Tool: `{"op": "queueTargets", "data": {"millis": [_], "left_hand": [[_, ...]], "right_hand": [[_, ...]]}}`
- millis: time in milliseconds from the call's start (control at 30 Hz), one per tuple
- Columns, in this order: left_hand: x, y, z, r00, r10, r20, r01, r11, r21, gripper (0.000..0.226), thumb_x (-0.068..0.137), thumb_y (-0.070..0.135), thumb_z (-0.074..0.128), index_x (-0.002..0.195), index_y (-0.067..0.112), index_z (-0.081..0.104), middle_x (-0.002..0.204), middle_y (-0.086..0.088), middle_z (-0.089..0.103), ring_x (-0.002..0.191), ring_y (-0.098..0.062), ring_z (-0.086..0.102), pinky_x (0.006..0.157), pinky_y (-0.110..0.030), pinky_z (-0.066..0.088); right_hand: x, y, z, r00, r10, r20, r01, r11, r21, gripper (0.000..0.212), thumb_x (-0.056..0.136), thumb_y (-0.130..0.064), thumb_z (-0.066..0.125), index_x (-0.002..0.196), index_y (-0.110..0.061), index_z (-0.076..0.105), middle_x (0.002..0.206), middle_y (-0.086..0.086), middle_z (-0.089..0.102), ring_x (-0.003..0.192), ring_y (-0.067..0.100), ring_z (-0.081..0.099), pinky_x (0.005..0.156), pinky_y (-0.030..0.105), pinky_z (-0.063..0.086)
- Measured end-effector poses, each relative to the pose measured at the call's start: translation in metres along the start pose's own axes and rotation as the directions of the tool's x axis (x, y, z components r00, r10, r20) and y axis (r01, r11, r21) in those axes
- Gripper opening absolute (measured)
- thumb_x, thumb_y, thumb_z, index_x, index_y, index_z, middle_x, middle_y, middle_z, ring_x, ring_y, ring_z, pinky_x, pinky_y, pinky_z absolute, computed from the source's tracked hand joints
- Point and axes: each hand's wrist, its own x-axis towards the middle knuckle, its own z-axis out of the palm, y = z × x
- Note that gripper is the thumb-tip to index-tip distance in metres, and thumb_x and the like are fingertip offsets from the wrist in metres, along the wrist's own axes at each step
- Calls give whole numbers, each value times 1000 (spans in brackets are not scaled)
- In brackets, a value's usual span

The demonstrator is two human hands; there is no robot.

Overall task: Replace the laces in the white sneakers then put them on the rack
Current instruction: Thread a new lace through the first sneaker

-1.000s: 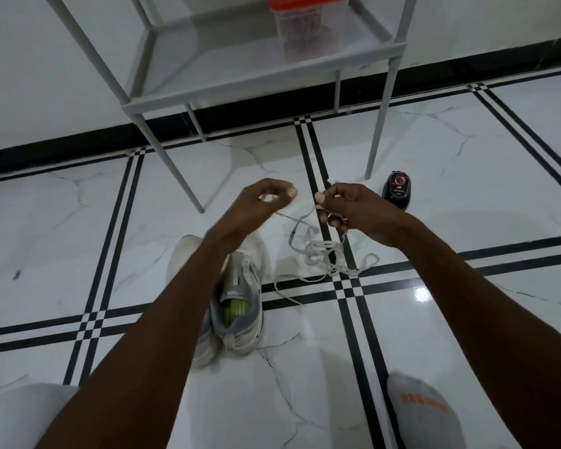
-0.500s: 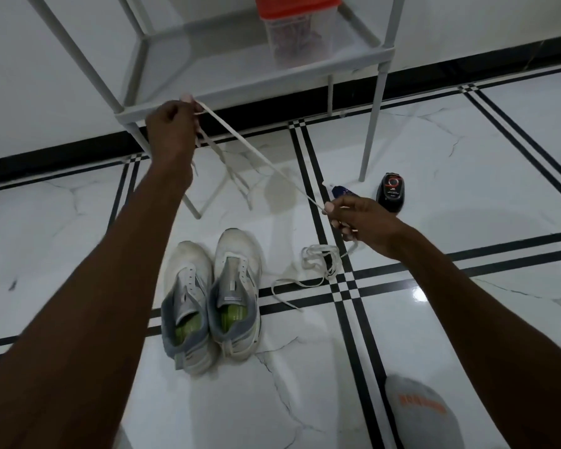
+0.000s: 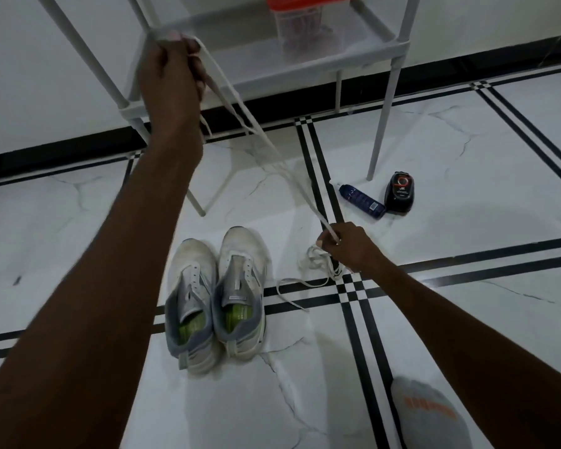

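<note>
The left hand (image 3: 172, 76) is raised in front of the grey metal rack (image 3: 308, 64), its fingers curled tightly round one end of a flat white shoelace (image 3: 263, 140). The lace runs taut and slanting down to the right hand (image 3: 347, 246), which is low near the floor and pinches it between thumb and fingers. A second strand seems to hang from the left hand too, though motion blur makes that hard to confirm. Below the right hand, the remainder of the lace lies in a loose tangle (image 3: 318, 264) on the white marble floor with black stripe inlays (image 3: 467, 286), with one tail trailing toward the shoes.

The pair of white sneakers with grey tongues and green insoles (image 3: 217, 299) stands side by side on the floor, toes pointing toward the rack, just left of the tangle and apart from both hands. Their eyelets appear unlaced.

On the rack's lower shelf stands a clear plastic container with a red lid (image 3: 300, 24). Near the rack's right front leg, a dark blue bottle (image 3: 361, 200) lies on its side, just beside a black shoe-polish applicator with a red ring on its top (image 3: 399, 192). A foot in a grey sock with orange marking (image 3: 431, 413) shows at the bottom right.
</note>
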Motion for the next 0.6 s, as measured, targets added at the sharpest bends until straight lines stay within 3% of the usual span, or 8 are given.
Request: {"op": "queueTargets", "data": {"millis": [67,167,233,300,367,433,500,600], "left_hand": [[10,9,-9,999,-3,-41,2,999,-32,25,104,11,45,88,11,64,66,4,57,58,-5,48,55,-19,38],[6,6,-10,1000,-25,19,24,999,28,23,103,12,46,89,11,65,67,4,58,58,-5,48,55,-18,38],[-2,-3,-7,997,-39,64,36,998,57,22,104,14,48,92,10,66,69,3,59,58,-5,49,54,-17,39],[-9,-14,-4,994,-60,87,55,996,64,23,105,18,48,92,11,66,69,2,59,58,-5,50,54,-15,40],[-18,-24,-1,990,-68,120,58,995,81,25,106,21,49,91,10,66,69,2,59,58,-5,51,55,-16,40],[-28,-35,2,983,-69,171,50,992,113,27,106,23,49,90,9,67,69,1,60,58,-5,51,56,-16,41],[-38,-46,6,975,-84,206,60,991,122,28,107,23,49,91,8,67,70,0,60,59,-4,52,57,-16,41],[-51,-63,7,961,-130,245,96,985,145,30,107,24,50,92,7,68,69,0,61,59,-4,51,58,-17,42]], "right_hand": [[-2,-2,0,999,-20,33,20,1000,-15,11,92,-16,65,91,-8,73,81,-1,71,69,5,64,67,23,48],[-6,-4,13,992,-25,128,28,999,-22,12,94,-17,66,102,-10,71,82,-7,63,62,-5,61,64,22,47],[-9,-2,27,975,-66,210,111,972,-208,39,87,-33,74,122,-17,66,102,-1,56,84,3,60,79,26,49],[-13,4,41,953,-121,277,229,889,-397,58,78,-46,80,128,-21,64,112,2,49,100,15,52,92,30,43],[-16,15,47,935,-132,328,280,843,-459,46,80,-37,79,120,-16,69,112,1,48,107,16,47,88,22,31],[-17,31,45,962,-134,236,240,827,-508,21,87,-24,71,107,-17,74,110,1,54,115,19,51,85,17,25],[-15,47,31,987,-112,115,157,819,-552,12,92,-13,65,100,-14,74,103,2,61,106,15,53,81,7,25],[-10,64,3,999,-11,-46,-17,828,-561,11,85,-23,75,96,-21,73,99,-2,66,90,6,51,74,2,36]]}}
